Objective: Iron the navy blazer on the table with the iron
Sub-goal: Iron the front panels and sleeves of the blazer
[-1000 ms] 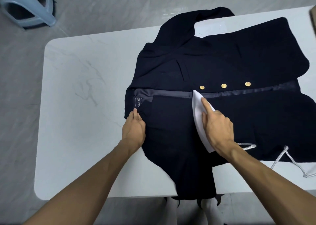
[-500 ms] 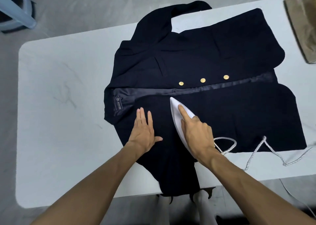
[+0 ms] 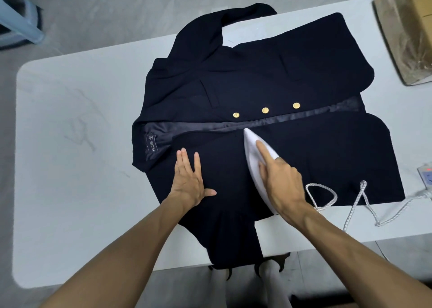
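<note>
The navy blazer (image 3: pixel 292 73) is spread open on the table (image 3: pixel 70 144). It is pressed by the flat left hand (image 3: pixel 189 181); the iron (image 3: pixel 257 165) is gripped by the right hand (image 3: pixel 284 186).

Plain indoor workroom, whether home or workshop unclear: white marbled counter (image 3: pixel 70 144) on pale grey floor (image 3: pixel 117 15), blue plastic stool (image 3: pixel 21 24) upper left, open cardboard box (image 3: pixel 406 27) upper right, power strip (image 3: pixel 426 179) at right edge.
</note>
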`<state>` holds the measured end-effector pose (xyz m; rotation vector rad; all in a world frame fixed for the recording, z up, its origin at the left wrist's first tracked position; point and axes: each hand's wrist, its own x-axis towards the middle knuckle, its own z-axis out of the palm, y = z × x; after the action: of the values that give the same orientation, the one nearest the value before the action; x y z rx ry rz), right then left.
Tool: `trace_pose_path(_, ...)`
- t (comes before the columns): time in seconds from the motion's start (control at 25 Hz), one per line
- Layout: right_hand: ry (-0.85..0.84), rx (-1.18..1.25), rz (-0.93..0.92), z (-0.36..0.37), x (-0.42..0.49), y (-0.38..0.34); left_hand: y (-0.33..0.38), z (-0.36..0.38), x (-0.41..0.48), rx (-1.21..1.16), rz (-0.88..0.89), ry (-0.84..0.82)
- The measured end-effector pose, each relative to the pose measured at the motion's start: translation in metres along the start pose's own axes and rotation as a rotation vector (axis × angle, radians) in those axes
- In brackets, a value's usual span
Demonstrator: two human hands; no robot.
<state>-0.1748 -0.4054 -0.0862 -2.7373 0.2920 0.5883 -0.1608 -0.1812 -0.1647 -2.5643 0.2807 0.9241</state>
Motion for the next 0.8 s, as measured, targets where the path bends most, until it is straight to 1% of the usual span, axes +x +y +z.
trace_pose_path(0.12,-0.065,-0.054,-0.137,0.014,-0.002,-0.031,0.001,-0.001,0.001,0.004,-0.011,-0.02)
trace_pose_path(0.2,-0.057,-0.144,-0.163,0.02,-0.001,-0.038,0.0,-0.002,0.001,0.009,-0.011,-0.027)
trace_pose_path(0.32,-0.017,-0.161,-0.093,0.018,0.009,-0.02,0.0,-0.001,0.0,0.022,-0.011,-0.031)
trace_pose_path(0.48,0.079,-0.09,0.027,-0.001,0.018,0.023,0.0,-0.003,0.0,0.036,-0.01,-0.028)
trace_pose_path(0.6,0.115,-0.05,0.087,-0.009,0.021,0.035,0.001,-0.003,0.001,0.031,-0.012,-0.03)
trace_pose_path(0.72,0.097,-0.028,0.09,-0.011,0.018,0.027,0.001,-0.003,0.001,0.018,-0.011,-0.031)
trace_pose_path(0.8,0.062,0.004,0.033,-0.009,0.012,0.016,0.001,-0.002,0.001,0.0,-0.013,-0.022)
